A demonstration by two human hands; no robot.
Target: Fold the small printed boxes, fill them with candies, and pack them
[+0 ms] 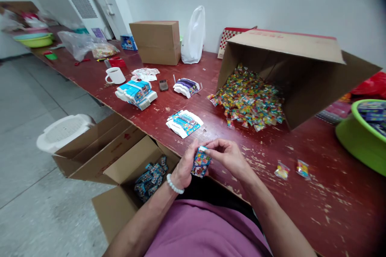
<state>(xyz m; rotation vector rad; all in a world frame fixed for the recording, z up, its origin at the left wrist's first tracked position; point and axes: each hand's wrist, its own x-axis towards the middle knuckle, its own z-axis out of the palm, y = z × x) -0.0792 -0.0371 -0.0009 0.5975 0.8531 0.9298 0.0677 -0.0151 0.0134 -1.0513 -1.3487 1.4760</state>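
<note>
Close to my body, at the table's front edge, a small blue printed candy box (200, 164) stands between my two hands. My left hand (186, 167), with a pale bead bracelet at the wrist, is wrapped round its left side. The fingers of my right hand (226, 156) pinch the white flap at its top. Just beyond lie flat unfolded blue cartons (185, 123). To the right, a pile of wrapped candies (250, 98) spills from a tipped cardboard box (301, 84). Two loose wrapped candies, a yellowish one (282, 171) and another (302, 168), lie on the table.
Below the table edge on the left, an open carton (120, 196) holds many small blue boxes (152, 177). Bundled cartons (135, 91), a white mug (115, 75), a closed cardboard box (155, 42) and a white bag (194, 36) stand farther back. A green basin (358, 140) sits at right.
</note>
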